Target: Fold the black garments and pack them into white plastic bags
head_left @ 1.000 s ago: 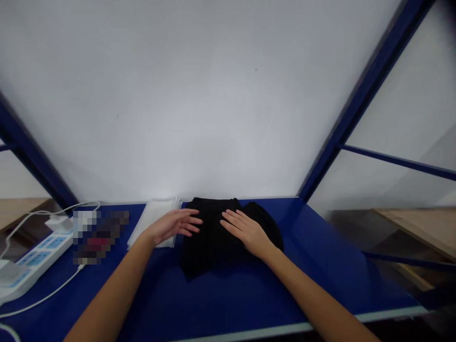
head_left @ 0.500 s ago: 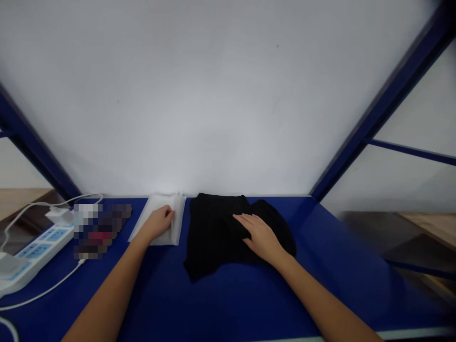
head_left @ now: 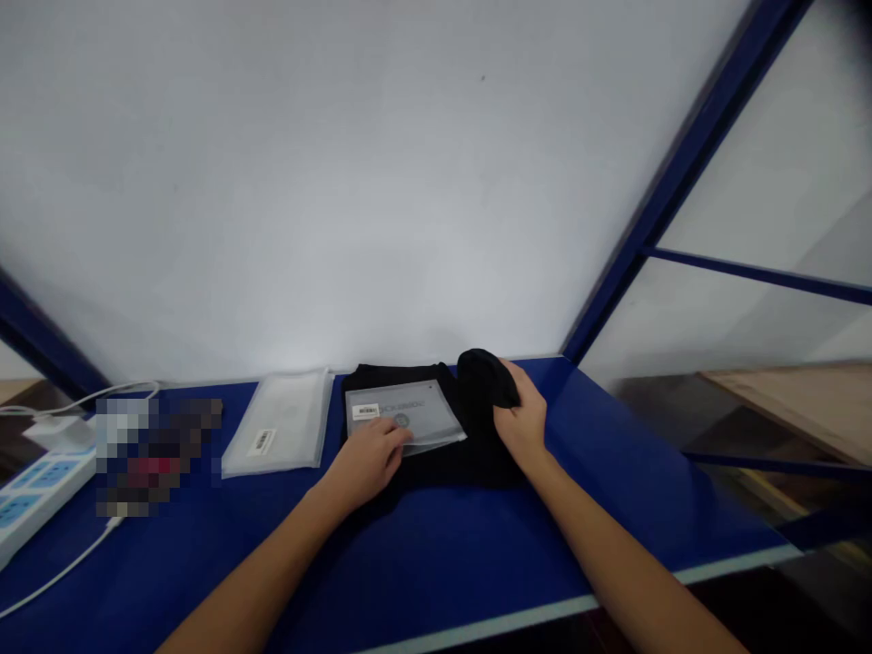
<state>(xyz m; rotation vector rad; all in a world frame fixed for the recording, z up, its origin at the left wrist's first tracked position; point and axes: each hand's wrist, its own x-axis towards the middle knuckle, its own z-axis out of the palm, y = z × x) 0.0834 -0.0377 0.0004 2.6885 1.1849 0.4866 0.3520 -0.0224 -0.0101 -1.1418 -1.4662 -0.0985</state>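
Observation:
A black folded garment (head_left: 442,472) lies on the blue tabletop; its exact kind cannot be made out. On its left half rests a clear zip bag (head_left: 429,413) with a barcode sticker and printed lettering. My left hand (head_left: 371,459) holds this bag at its lower left, with the fingers curled over it. My right hand (head_left: 524,418) is closed around a bunched, raised part of the garment at its right end. The fingertips there are hidden behind the black fabric. Left of the garment lies a stack of similar zip bags (head_left: 290,413), the top one bearing a barcode sticker.
A white power strip (head_left: 68,468) with plugs and cables is at the far left. Beside it is a pixelated object (head_left: 163,454) with a white cable attached. A pale wall (head_left: 381,182) stands behind the table, and blue metal posts (head_left: 681,182) flank it.
My left hand has moved right from the stack, bringing one zip bag onto the garment. My right hand, flat on the garment before, has gripped and lifted its right end. The view has shifted slightly.

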